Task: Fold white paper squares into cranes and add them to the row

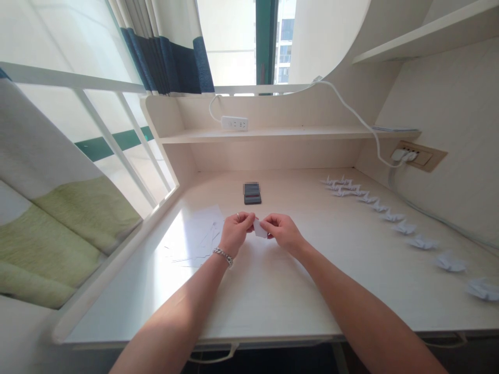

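Both of my hands meet over the middle of the pale desk (273,291), pinching a small folded piece of white paper (259,229) between them. My left hand (235,232), with a ring and a metal bracelet at the wrist, grips the paper's left side with closed fingers. On the paper's right side my right hand (283,231) holds it with curled fingers. A loose pile of white paper sheets (198,236) lies on the desk just left of my left hand.
A row of several folded white paper cranes (405,226) runs along the desk's right side. A dark phone (252,193) lies behind my hands. A white power strip (234,123) sits on the shelf; its cable leads to a wall socket (413,155). A bed rail stands at left.
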The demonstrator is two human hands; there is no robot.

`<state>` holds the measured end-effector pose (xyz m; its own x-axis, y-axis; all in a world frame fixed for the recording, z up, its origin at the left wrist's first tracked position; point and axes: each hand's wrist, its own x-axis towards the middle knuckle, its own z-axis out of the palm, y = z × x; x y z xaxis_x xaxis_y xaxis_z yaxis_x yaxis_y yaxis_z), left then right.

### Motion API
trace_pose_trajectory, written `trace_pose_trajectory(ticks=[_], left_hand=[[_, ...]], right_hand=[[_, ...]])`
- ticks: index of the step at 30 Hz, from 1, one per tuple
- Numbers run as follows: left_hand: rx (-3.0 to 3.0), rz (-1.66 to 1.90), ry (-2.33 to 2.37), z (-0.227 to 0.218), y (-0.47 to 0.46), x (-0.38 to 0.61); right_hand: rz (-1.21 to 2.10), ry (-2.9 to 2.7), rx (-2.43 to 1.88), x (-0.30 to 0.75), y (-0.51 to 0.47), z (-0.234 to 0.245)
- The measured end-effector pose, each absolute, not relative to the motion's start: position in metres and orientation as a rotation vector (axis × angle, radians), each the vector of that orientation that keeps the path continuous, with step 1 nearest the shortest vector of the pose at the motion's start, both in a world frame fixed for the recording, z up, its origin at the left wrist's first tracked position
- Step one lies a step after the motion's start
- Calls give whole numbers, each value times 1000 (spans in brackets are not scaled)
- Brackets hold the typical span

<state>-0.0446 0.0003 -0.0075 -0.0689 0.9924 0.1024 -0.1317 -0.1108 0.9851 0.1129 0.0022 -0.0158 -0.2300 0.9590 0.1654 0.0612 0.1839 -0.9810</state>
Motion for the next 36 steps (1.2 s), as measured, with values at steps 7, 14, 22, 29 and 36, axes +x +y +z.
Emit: trace_pose_trajectory(ticks=[7, 14, 22, 29, 36], left_hand=[[1157, 1359, 1128, -6, -1, -49], [1203, 1370, 1016, -12, -4, -36], [1212, 1451, 1059, -11, -2, -37], [1230, 1441, 1064, -12, -2, -39], [1286, 1426, 1056, -15, -1, -41]], right_hand=[[1109, -1380, -1075, 114, 4, -17], [1097, -1318, -1037, 114, 4, -15], [1123, -1279, -971, 111, 4, -16], [1131, -1253, -936, 112, 6, -20], [1114, -1271, -928, 112, 7, -21]])
